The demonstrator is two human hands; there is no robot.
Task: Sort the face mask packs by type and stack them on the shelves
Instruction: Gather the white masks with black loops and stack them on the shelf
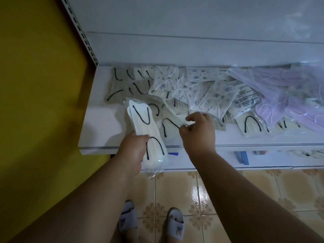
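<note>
Left hand (134, 148) has its fingers and thumb curled round a small bundle of cream packs (147, 135) with black ear loops, clamped at the near end so the bundle sticks out over the front lip of the shelf (98, 123). Right hand (198, 132) is over the pile just to the right, fingers bent and a bit apart, fingertips (188, 118) touching or pinching a loose cream pack (171, 125) lying there; can't tell if it's really gripped. Further out, the white shelf holds everything in a jumble: more cream black-loop packs (122, 85) at the far left, printed white packs (191, 90) with little blue patterns in the middle, overlapping each other, and lilac packs (289, 95) heaped on the right. Below the shelf edge there's a lower shelf (263, 159) with something blue (244, 157) on it. Yellow wall (35, 85) on the left, glossy tiled floor (228, 193) and grey slippers (127, 220) nearest.
</note>
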